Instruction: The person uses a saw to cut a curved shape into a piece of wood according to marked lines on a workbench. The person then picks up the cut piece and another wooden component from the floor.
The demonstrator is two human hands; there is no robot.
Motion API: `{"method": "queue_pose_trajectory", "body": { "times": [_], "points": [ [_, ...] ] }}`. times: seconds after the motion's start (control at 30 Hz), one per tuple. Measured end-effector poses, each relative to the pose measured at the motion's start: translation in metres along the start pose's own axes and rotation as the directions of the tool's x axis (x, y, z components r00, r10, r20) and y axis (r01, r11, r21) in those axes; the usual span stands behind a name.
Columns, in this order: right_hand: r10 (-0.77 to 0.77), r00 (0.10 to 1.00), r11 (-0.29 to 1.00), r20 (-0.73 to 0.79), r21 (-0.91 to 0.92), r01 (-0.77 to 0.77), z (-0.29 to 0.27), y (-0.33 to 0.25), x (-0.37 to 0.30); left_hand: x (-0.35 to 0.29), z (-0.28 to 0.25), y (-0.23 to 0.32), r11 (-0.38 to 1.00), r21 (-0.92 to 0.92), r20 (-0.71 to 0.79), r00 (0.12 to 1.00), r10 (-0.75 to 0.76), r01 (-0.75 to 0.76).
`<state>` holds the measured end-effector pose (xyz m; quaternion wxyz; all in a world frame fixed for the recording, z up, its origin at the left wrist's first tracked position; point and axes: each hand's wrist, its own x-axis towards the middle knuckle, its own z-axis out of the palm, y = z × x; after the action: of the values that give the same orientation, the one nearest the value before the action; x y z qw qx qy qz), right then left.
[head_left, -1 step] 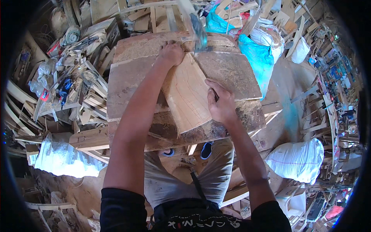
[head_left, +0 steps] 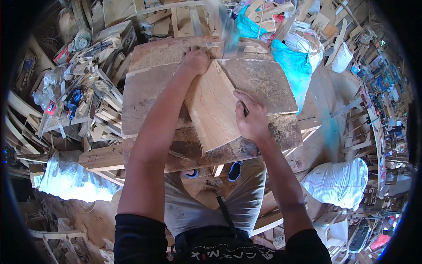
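Black short-sleeved T-shirt (head_left: 202, 241) with pale, partly red lettering (head_left: 237, 254) across its front. Below the T-shirt: a narrow black strap (head_left: 225, 210), smudged grey-beige trousers (head_left: 189, 204) and pale-rimmed blue footwear (head_left: 234, 171).

Just beyond the far end of my board (head_left: 212, 108), the blurred upright bar (head_left: 229, 37) has moved: its dark, bluish lower part sits slightly higher and a touch further to my right than it did a moment ago. It has also smeared more, so I make out its edges less clearly now. The thin line (head_left: 222, 62) below it seems to have shifted slightly too.
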<state>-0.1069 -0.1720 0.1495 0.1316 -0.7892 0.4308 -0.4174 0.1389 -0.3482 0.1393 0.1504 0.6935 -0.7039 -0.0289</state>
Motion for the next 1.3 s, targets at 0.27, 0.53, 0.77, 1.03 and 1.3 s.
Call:
{"method": "queue_pose_trajectory", "body": {
  "times": [0.27,0.53,0.77,1.03,1.3],
  "points": [
    [0.003,1.000,1.000,0.014,0.000,-0.003,0.002,0.001,0.002,0.001,-0.002,-0.003,1.000,-0.020,-0.008,1.000,-0.005,0.005],
    [0.004,1.000,1.000,0.004,-0.012,-0.004,0.004,0.003,0.005,0.004,-0.004,-0.005,0.997,-0.074,0.035,0.999,-0.010,0.013],
    [-0.003,1.000,1.000,-0.003,-0.024,0.003,0.001,0.006,0.005,0.009,-0.004,0.001,0.999,-0.046,0.032,0.999,0.022,-0.020],
    [-0.040,0.999,0.998,0.001,-0.055,0.040,0.003,0.006,0.009,0.012,-0.007,-0.001,0.996,-0.089,0.096,0.995,-0.022,0.031],
    [0.012,1.000,1.000,0.000,0.014,-0.012,0.008,-0.002,0.014,0.017,0.005,-0.017,0.999,-0.030,-0.074,0.997,0.031,-0.033]
  ]
}}
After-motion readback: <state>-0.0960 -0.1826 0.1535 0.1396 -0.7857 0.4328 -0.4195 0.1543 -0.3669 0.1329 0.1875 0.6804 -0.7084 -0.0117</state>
